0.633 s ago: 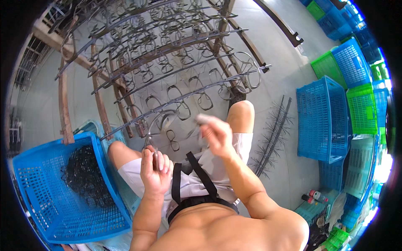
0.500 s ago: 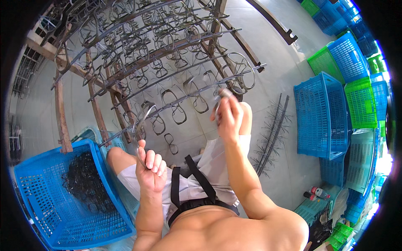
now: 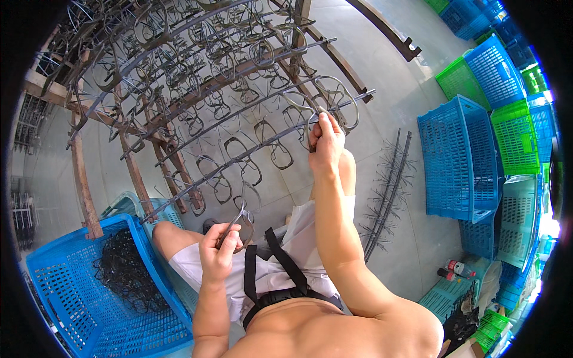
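Observation:
My left hand point(image 3: 216, 252), above my lap, is closed on a thin, dark looped frame point(image 3: 243, 219) that points up and forward from the fingers. Farther ahead and to the right, my right hand point(image 3: 327, 140) pinches another looped frame point(image 3: 300, 102) beside the right part of a long metal rod point(image 3: 206, 178). I cannot tell whether that frame touches the rod. Several similar figure-eight frames hang from the rod, one of them point(image 3: 276, 145) just left of my right hand.
Beyond the rod, a rusty rack point(image 3: 77, 170) carries more rods full of looped frames. A blue basket point(image 3: 71, 262) at my left holds a dark tangled heap point(image 3: 128, 268). Two spiked rods point(image 3: 391, 191) lie on the floor at right, near stacked blue and green crates point(image 3: 456, 158).
My left hand has turned inward, and its frame has swung down and right, away from the rod. My right hand has moved slightly up, its looped frame now showing clearly.

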Demonstrator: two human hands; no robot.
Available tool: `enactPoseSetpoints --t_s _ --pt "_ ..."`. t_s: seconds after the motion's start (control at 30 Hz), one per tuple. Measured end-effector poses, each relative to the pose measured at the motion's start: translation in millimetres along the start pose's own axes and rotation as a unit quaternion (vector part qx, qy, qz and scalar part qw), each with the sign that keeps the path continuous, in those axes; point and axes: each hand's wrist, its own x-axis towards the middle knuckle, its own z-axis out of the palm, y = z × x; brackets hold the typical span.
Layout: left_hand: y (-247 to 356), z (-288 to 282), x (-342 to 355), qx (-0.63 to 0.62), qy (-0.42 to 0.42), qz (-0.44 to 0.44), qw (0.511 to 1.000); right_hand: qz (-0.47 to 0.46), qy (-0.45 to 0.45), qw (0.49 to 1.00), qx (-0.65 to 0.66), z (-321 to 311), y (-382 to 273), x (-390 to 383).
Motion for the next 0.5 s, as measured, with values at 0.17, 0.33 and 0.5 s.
enactPoseSetpoints --t_s 0.17,0.33,0.5 --pt "-2 -3 -1 -0.005 0.0 0.004 1.0 -0.009 -0.006 0.999 0.035 -4 6 4" --pt "-7 -3 -1 -0.018 0.005 -0.01 1.0 0.003 -0.03 0.999 0.025 0 3 -2" --pt "-6 -2 0 -0.016 -0.002 -0.005 1.0 0.044 -0.08 0.996 -0.004 -8 -13 2"
